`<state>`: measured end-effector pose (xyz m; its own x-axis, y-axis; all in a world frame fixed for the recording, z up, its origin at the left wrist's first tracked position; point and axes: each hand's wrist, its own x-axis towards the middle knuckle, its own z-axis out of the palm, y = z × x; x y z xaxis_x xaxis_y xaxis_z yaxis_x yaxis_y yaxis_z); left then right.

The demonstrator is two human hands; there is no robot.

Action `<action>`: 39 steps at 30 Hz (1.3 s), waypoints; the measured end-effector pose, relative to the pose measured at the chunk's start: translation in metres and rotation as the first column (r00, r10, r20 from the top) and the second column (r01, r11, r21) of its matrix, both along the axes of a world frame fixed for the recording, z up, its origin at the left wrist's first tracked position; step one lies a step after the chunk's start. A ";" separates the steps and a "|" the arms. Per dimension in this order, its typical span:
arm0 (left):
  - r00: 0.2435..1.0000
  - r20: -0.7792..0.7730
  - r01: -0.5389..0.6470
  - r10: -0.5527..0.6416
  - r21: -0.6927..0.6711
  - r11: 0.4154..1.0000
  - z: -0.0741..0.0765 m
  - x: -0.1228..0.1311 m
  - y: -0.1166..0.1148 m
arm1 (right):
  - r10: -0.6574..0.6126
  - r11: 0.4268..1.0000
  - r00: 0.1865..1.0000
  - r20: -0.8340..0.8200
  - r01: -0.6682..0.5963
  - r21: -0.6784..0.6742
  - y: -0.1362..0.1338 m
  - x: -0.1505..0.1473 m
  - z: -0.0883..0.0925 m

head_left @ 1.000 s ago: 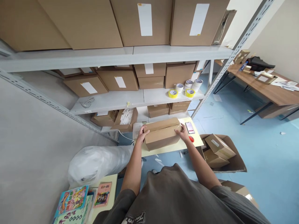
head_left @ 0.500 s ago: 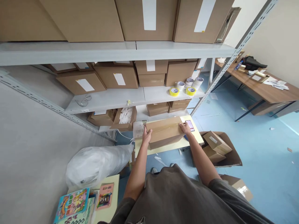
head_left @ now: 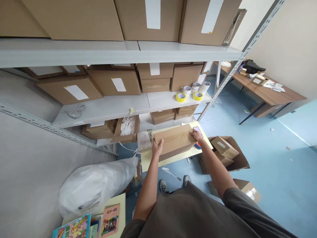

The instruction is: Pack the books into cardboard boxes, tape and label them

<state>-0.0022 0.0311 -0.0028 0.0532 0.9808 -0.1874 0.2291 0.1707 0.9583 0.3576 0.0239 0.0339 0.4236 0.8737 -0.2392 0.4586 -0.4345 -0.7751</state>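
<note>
A long brown cardboard box (head_left: 175,141) with clear tape along its top is over a small pale-yellow table (head_left: 150,162). At its left end my left hand (head_left: 157,147) grips it, thumb on top and fingers curled round the side. My right hand (head_left: 196,135) is closed on the opposite end, near the taped edge. Just beyond the right hand lies a phone (head_left: 197,131) with a lit screen. A blue and red object (head_left: 197,145) shows partly beside the box. Left of the box is a translucent plastic container or bag (head_left: 144,140).
Metal shelving (head_left: 111,112) with cardboard boxes and tape rolls (head_left: 187,90) rises in front. A large carton (head_left: 244,162) holding smaller boxes stands right on the floor. To the left sit a stuffed plastic bag (head_left: 96,185) and books (head_left: 110,219). A wooden desk (head_left: 274,92) is farther right.
My view has shifted to the right and tilted slightly, bringing both shoes more fully into sight. Both hands keep hold of the box, which shows little movement on the table.
</note>
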 end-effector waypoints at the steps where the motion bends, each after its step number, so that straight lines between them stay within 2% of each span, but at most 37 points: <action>1: 0.999 -0.013 -0.042 0.042 -0.011 0.999 0.002 0.000 0.001 | -0.003 1.000 1.000 0.005 0.003 0.004 -0.001 -0.002 -0.001; 3: 0.994 -0.022 -0.106 0.106 -0.019 0.994 0.008 0.000 0.002 | 0.015 1.000 1.000 0.017 -0.015 0.001 -0.003 -0.007 -0.002; 5: 0.995 -0.002 -0.103 0.103 -0.004 0.995 0.013 -0.001 0.003 | 0.062 0.998 0.998 0.020 -0.062 0.017 -0.007 -0.011 -0.004; 7: 0.993 -0.003 -0.114 0.114 0.000 0.994 0.017 -0.002 0.004 | 0.103 0.990 0.995 0.008 -0.104 0.099 -0.014 -0.010 -0.008; 10: 0.989 -0.034 -0.145 0.143 -0.046 0.988 0.024 -0.003 0.006 | 0.092 0.967 0.996 0.019 -0.093 0.239 -0.029 0.008 -0.019; 12: 0.986 -0.041 -0.162 0.159 -0.085 0.983 0.029 -0.004 0.005 | 0.059 0.966 0.996 0.072 -0.075 0.248 -0.040 0.030 -0.031; 14: 0.981 -0.046 -0.193 0.188 -0.134 0.972 0.034 -0.004 0.005 | 0.054 0.976 0.989 0.135 -0.081 0.203 -0.047 0.058 -0.046; 17: 0.974 -0.063 -0.227 0.219 -0.218 0.949 0.039 -0.004 0.004 | 0.070 0.994 0.979 0.190 -0.084 0.066 -0.049 0.096 -0.075; 20: 0.956 -0.132 -0.290 0.264 -0.267 0.919 0.044 -0.003 0.003 | 0.181 0.978 0.970 0.161 -0.160 -0.134 -0.045 0.119 -0.110; 22: 0.950 -0.147 -0.307 0.275 -0.282 0.909 0.048 -0.001 0.001 | 0.288 0.936 0.951 0.115 -0.253 -0.246 -0.044 0.125 -0.134; 24: 0.953 -0.133 -0.300 0.271 -0.302 0.905 0.053 0.003 -0.002 | 0.348 0.902 0.934 0.085 -0.308 -0.302 -0.045 0.126 -0.155; 28: 0.957 -0.124 -0.290 0.263 -0.321 0.902 0.062 0.015 -0.009 | 0.358 0.894 0.930 0.079 -0.317 -0.318 -0.055 0.123 -0.182; 30: 0.955 -0.128 -0.294 0.266 -0.327 0.898 0.062 0.018 -0.013 | 0.359 0.896 0.929 0.088 -0.317 -0.311 -0.059 0.124 -0.187; 33: 0.962 -0.105 -0.273 0.252 -0.358 0.893 0.057 0.023 -0.020 | 0.357 0.896 0.929 0.095 -0.312 -0.316 -0.066 0.132 -0.183; 36: 0.970 -0.078 -0.242 0.229 -0.364 0.899 0.049 0.030 -0.027 | 0.289 0.920 0.950 0.121 -0.241 -0.308 -0.075 0.152 -0.166; 39: 0.976 -0.066 -0.217 0.207 -0.310 0.926 0.043 0.040 -0.028 | 0.192 0.964 0.969 0.158 -0.156 -0.214 -0.085 0.181 -0.139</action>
